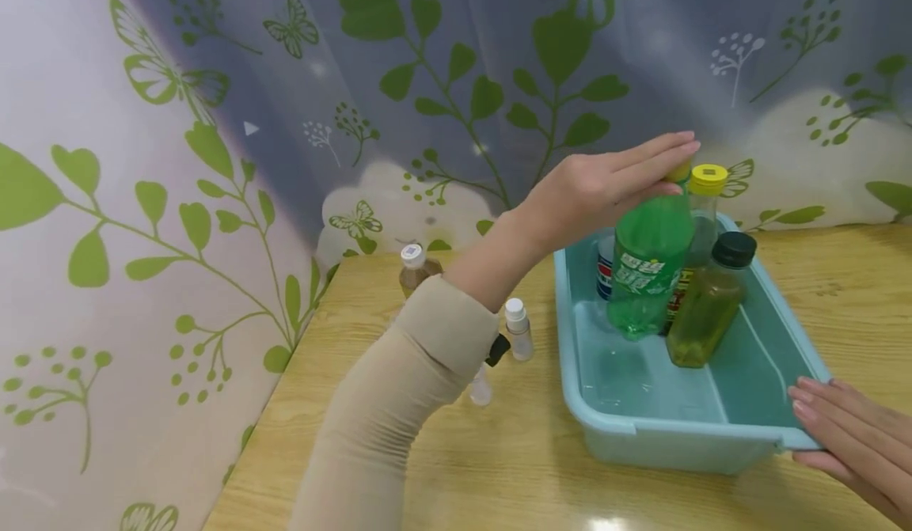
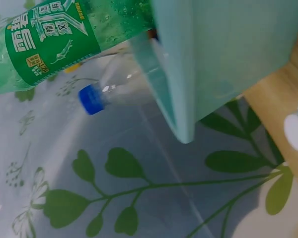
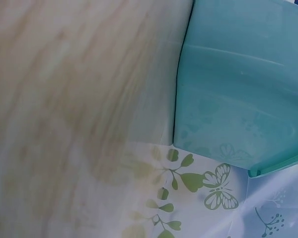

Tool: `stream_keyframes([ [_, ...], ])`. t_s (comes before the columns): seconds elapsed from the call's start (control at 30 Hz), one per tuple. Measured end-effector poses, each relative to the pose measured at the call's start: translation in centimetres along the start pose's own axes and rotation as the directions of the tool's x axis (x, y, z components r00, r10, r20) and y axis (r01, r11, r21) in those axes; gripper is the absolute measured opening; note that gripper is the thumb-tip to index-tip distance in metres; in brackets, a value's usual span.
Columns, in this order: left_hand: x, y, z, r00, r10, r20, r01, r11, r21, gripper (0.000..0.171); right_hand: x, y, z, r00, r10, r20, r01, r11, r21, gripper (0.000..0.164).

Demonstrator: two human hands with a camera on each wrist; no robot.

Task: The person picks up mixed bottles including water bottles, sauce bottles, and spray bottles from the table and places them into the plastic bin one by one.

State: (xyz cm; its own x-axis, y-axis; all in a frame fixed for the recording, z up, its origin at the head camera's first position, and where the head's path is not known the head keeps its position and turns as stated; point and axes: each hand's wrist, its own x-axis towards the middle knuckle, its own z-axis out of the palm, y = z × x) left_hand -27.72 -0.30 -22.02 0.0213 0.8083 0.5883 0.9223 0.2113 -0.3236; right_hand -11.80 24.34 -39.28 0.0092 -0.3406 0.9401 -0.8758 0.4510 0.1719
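Note:
My left hand point(image 1: 606, 187) is at the yellow cap and neck of a green soda bottle point(image 1: 644, 278), thumb on the near side and fingers across the top. The bottle stands nearly upright inside a light-blue plastic bin point(image 1: 641, 428); its green label point(image 2: 52, 39) shows in the left wrist view. My right hand point(image 1: 855, 432) rests on the bin's near right corner, fingers straight over the rim. Beside the green bottle are a dark-capped bottle of yellowish liquid point(image 1: 705, 309), a clear yellow-capped bottle point(image 1: 705, 214) and a partly hidden Pepsi-labelled bottle point(image 1: 604, 270).
Left of the bin, on the wooden table point(image 1: 499, 468), stand a small white-capped bottle point(image 1: 519, 331) and a white-lidded brownish bottle point(image 1: 415, 268). My left sleeve partly covers a small black-topped clear bottle point(image 1: 480, 388). A leaf-patterned curtain point(image 1: 442, 80) hangs behind.

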Motion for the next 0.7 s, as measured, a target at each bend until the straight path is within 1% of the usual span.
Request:
stream_keyframes([
  [0.1, 0.0, 0.2, 0.9, 0.997, -0.029, 0.065, 0.033, 0.998, -0.059, 0.040, 0.2, -0.2, 0.1, 1.000, 0.017, 0.002, -0.017, 1.000, 0.005, 0.041],
  [0.2, 0.0, 0.5, 1.6, 0.986, -0.059, 0.157, 0.078, 0.989, -0.123, 0.041, 0.3, -0.2, 0.2, 1.000, 0.030, 0.007, -0.030, 0.999, 0.012, 0.041],
  [0.27, 0.2, 0.6, 1.9, 0.971, -0.068, 0.230, 0.104, 0.984, -0.146, 0.041, 0.3, -0.2, 0.1, 0.999, 0.033, 0.017, -0.033, 0.999, 0.011, 0.041],
  [0.37, 0.7, 0.8, 2.1, 0.936, -0.080, 0.344, 0.147, 0.974, -0.175, 0.042, 0.3, -0.2, 0.0, 0.999, 0.038, 0.037, -0.039, 0.999, 0.008, 0.042],
  [0.43, 1.1, 0.8, 2.1, 0.899, -0.094, 0.428, 0.187, 0.965, -0.183, 0.043, 0.4, -0.2, -0.1, 0.998, 0.043, 0.048, -0.043, 0.999, 0.004, 0.042],
  [0.47, 1.4, 0.9, 2.1, 0.875, -0.105, 0.472, 0.213, 0.960, -0.181, 0.043, 0.4, -0.2, -0.1, 0.997, 0.048, 0.056, -0.048, 0.999, 0.002, 0.043],
  [0.53, 1.8, 0.9, 2.2, 0.822, -0.125, 0.555, 0.254, 0.953, -0.163, 0.044, 0.3, -0.2, -0.3, 0.996, 0.054, 0.065, -0.054, 0.999, -0.002, 0.043],
  [0.63, 2.4, 0.9, 2.5, 0.736, -0.151, 0.660, 0.310, 0.942, -0.129, 0.045, -0.1, -0.1, -0.5, 0.994, 0.064, 0.085, -0.062, 0.998, -0.019, 0.044],
  [0.67, 2.5, 0.9, 2.7, 0.712, -0.153, 0.685, 0.313, 0.943, -0.115, 0.045, -0.3, -0.1, -0.6, 0.994, 0.065, 0.089, -0.063, 0.998, -0.022, 0.045],
  [0.7, 2.6, 1.0, 2.8, 0.696, -0.154, 0.701, 0.315, 0.943, -0.107, 0.045, -0.6, 0.0, -0.7, 0.993, 0.066, 0.093, -0.063, 0.998, -0.027, 0.045],
])
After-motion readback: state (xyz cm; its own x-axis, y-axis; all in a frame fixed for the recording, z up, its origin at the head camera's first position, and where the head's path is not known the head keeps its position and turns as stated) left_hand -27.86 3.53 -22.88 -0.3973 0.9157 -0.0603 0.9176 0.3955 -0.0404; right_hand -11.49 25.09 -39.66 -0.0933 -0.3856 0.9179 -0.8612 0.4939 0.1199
